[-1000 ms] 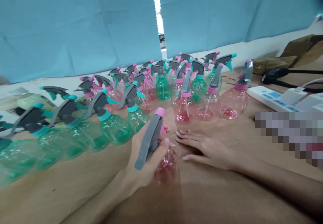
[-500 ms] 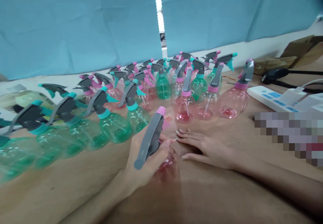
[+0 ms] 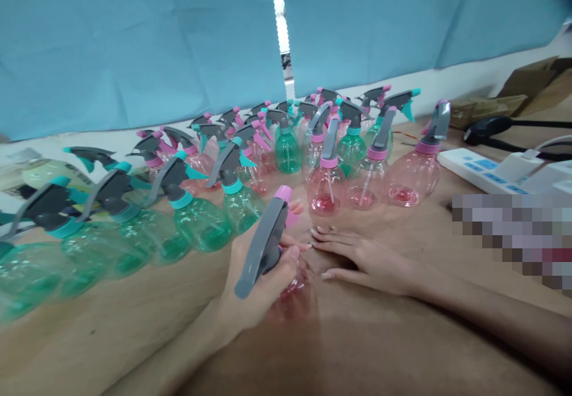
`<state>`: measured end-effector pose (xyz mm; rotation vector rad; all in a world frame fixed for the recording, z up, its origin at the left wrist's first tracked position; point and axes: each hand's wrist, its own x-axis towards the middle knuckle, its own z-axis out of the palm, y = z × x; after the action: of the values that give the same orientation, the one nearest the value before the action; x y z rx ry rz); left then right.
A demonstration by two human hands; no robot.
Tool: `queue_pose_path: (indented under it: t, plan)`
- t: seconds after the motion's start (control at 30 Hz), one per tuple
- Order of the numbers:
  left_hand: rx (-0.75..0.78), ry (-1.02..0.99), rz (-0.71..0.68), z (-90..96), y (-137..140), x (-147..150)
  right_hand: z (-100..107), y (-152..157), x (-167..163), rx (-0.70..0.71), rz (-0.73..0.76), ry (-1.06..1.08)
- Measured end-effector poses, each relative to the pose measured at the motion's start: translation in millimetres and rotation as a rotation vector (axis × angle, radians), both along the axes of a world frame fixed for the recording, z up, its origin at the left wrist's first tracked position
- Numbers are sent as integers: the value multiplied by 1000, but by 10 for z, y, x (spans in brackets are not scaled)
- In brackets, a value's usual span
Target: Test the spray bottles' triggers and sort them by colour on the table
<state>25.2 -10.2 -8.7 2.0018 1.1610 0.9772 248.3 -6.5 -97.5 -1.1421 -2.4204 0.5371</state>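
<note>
My left hand [image 3: 257,283] is wrapped round the neck of a pink spray bottle [image 3: 297,295] with a grey head and a pink nozzle. The bottle's neck and collar are hidden behind the fingers. To its right, my right hand [image 3: 361,259] lies palm down on the table [image 3: 379,342], fingers stretched out, holding nothing. Its fingertips point at the held bottle, close to the left hand's fingers. Just beyond the right hand stands another pink spray bottle [image 3: 328,190]. A green spray bottle [image 3: 243,205] stands just past the left hand.
A row of green spray bottles [image 3: 203,226] runs along the left. Several pink and green bottles crowd the back, below a blue cloth [image 3: 134,44]. At right are a pink bottle [image 3: 413,175], a white power strip [image 3: 473,170] with plugs, black cables and a cardboard box [image 3: 534,89].
Both hands and the held spray bottle stay almost in place. The whole view has shifted very slightly.
</note>
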Motion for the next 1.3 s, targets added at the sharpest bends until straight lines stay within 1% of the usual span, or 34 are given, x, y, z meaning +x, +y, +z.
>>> queue_pose_path:
  t: [0.27,0.7,0.93,1.07,1.2,1.3]
  plan:
    - [-50,-45,-34,-24,4,-18,13,-6,-11,-9,-3,19]
    - [-38,-42,-31,-10,21,-14,17,-4,-15,5,-1,-23]
    - [-59,-52,-40,15,12,5,9,-2,-4,3,-2,-45]
    - [-36,-48,-43,11,23,3,11,0,-4,2,0,-55]
    - [39,-57,-89,-24,36,-32,25,-3,-10,-10,-7,-62]
    - [64,-65,-107,-40,38,-49,23,-4,-10,-11,-7,-65]
